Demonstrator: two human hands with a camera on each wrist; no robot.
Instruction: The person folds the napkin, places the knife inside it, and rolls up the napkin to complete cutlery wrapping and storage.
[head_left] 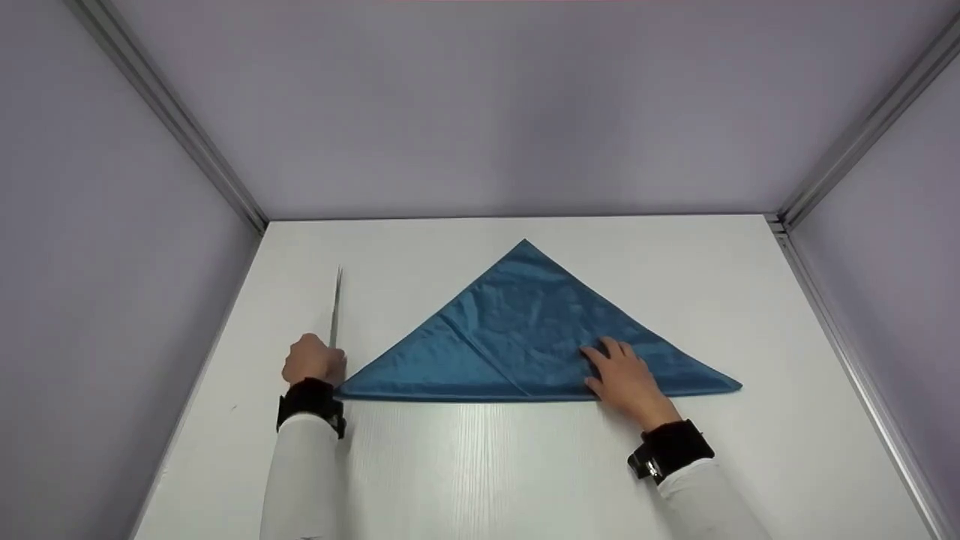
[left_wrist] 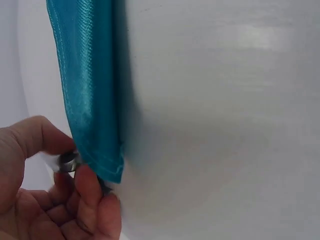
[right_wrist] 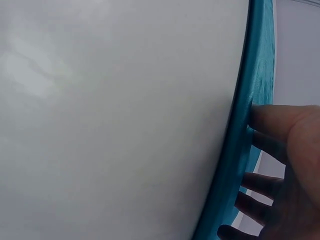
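A shiny blue cloth (head_left: pixel 517 330), folded into a triangle, lies flat on the white table (head_left: pixel 525 465) with its long edge towards me. My right hand (head_left: pixel 622 375) rests flat on the cloth's right half, fingers spread. In the right wrist view the right hand (right_wrist: pixel 280 180) presses the cloth (right_wrist: pixel 250 125) near its edge. My left hand (head_left: pixel 313 360) sits at the cloth's left corner and grips a thin metal rod-like utensil (head_left: pixel 335 307) that points away from me. The left wrist view shows fingers (left_wrist: pixel 85 195) curled round the metal end (left_wrist: pixel 69 161), right beside the cloth corner (left_wrist: pixel 107 167).
Pale grey walls enclose the table on the left (head_left: pixel 112 300), back (head_left: pixel 517 112) and right (head_left: pixel 900 247), with metal strips in the corners. Both wrists wear black bands and white sleeves.
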